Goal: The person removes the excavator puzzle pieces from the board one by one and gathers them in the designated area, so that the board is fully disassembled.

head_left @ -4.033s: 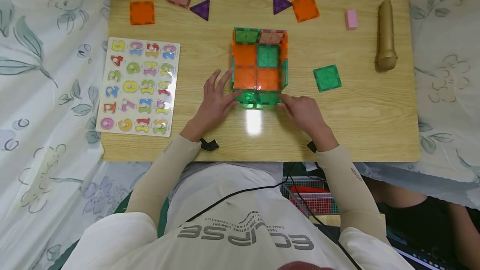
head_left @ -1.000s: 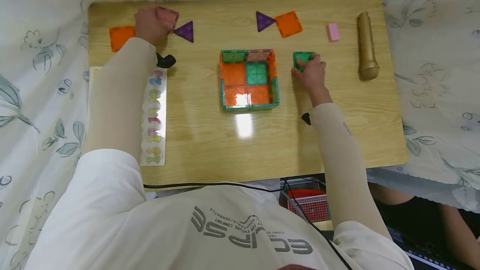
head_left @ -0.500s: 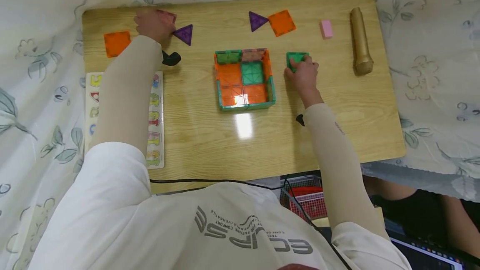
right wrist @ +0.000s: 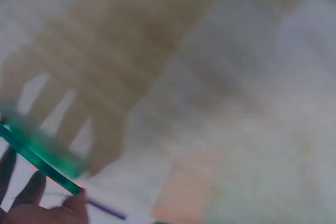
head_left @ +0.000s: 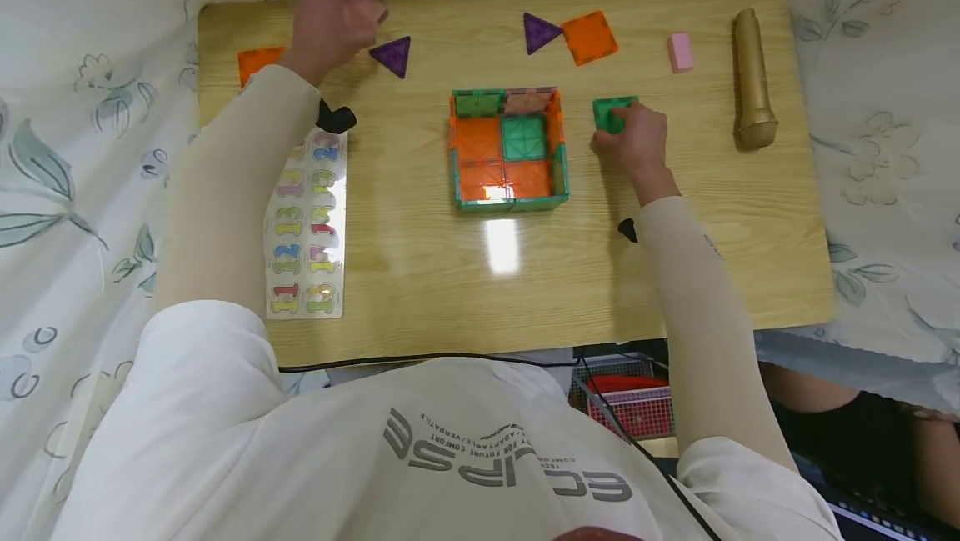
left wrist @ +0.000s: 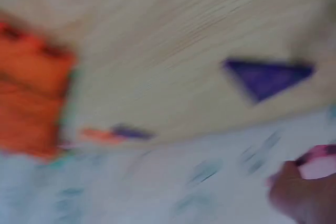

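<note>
My left hand (head_left: 330, 24) is at the table's far left edge, gripping a translucent pink square magnetic tile (head_left: 365, 7). In the left wrist view, the thumb side of this hand shows on the pink tile. Right of the middle, my right hand (head_left: 640, 141) pinches a green square magnetic tile (head_left: 610, 113) between thumb and fingers. The right wrist view has the green tile (right wrist: 42, 166) edge-on and tilted above the table, with the hand's shadow behind it. Between the hands stands an open-topped box of magnetic tiles (head_left: 480, 105), green, orange and pink, walls upright.
Purple triangle tiles (head_left: 392, 56) and orange square tiles (head_left: 590, 37) lie along the back. Farther right are a pink block (head_left: 680, 52) and a gold microphone-shaped object (head_left: 753, 82). My left arm partly covers a number puzzle board (head_left: 306, 232).
My hands have gone from the box's front wall, now upright, to separate tiles. Lately the left hand has raised the pink tile off its spot; the right stays at the green tile.
</note>
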A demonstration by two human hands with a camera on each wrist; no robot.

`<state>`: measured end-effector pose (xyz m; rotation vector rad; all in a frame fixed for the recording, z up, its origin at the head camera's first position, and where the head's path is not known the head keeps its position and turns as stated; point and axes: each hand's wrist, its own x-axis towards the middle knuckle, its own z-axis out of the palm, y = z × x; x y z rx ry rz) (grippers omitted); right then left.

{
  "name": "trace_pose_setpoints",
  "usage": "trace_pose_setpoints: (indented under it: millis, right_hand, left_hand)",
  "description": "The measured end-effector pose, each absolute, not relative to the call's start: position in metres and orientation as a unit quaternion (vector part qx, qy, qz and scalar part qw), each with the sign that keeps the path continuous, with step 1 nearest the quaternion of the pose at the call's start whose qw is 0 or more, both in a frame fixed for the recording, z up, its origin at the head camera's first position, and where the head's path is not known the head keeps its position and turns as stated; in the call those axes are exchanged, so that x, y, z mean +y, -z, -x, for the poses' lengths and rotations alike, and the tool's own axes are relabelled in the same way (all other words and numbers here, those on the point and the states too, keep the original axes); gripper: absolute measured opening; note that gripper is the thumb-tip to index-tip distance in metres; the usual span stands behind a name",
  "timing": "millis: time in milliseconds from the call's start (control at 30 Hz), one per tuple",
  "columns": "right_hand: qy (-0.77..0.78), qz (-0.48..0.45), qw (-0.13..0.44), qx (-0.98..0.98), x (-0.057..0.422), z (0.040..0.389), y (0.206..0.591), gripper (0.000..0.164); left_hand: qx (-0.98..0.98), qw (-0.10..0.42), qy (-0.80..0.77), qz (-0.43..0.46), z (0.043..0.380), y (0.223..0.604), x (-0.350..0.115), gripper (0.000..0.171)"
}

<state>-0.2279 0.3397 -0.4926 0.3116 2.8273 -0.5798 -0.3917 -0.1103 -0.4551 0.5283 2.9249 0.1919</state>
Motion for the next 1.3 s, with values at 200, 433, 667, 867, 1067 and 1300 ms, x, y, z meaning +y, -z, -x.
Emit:
trace_pose_setpoints:
  millis: [200,433,667,867,1067,1300]
  right_hand:
    - [0.317,-0.074,0.045,0.944,0.345,0.235,0.467,0.062]
    - [0.27,0.171,0.098,0.942,0.313,0.249,0.419,0.078]
    - [0.225,0.306,0.195,0.905,0.288,0.259,0.406,0.078]
    - [0.202,0.347,0.224,0.888,0.283,0.273,0.409,0.076]
    - [0.195,0.364,0.225,0.882,0.282,0.277,0.409,0.08]
    - [0.195,0.374,0.236,0.875,0.281,0.278,0.413,0.086]
  left_hand:
    - [0.903,0.087,-0.237,-0.347,0.349,0.433,-0.061,0.058]
    - [0.861,0.159,-0.215,-0.432,0.306,0.422,-0.012,0.064]
    - [0.857,0.151,-0.205,-0.449,0.3,0.428,0.003,0.059]
    - [0.853,0.168,-0.204,-0.45,0.301,0.433,0.001,0.06]
    - [0.856,0.158,-0.208,-0.446,0.302,0.437,0.0,0.057]
    - [0.855,0.152,-0.22,-0.445,0.298,0.44,0.002,0.055]
